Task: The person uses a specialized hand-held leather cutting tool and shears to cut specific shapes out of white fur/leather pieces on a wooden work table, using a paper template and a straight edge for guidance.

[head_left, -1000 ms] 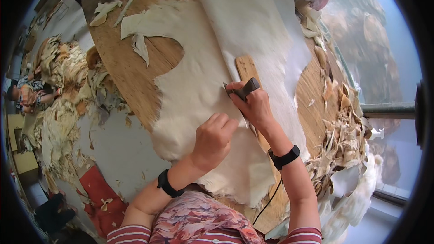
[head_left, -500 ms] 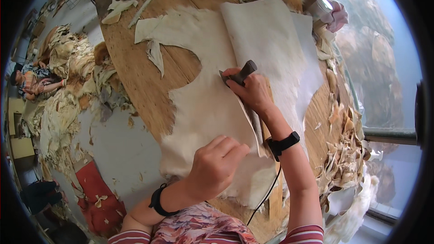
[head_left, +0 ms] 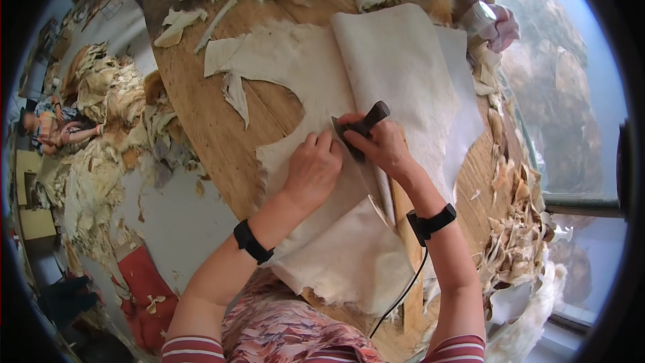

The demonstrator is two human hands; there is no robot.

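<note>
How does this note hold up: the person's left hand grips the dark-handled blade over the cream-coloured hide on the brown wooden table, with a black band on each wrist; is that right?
Wrong hand: the head view shows the right hand gripping the dark-handled blade over the cream-coloured hide; the rest of the note stands.

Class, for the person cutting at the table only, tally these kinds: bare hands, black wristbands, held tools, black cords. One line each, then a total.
Hands: left hand, right hand = 2
Wristbands: left wristband, right wristband = 2
Held tools: tool = 1
Cords: cord = 1
Total: 6
</note>
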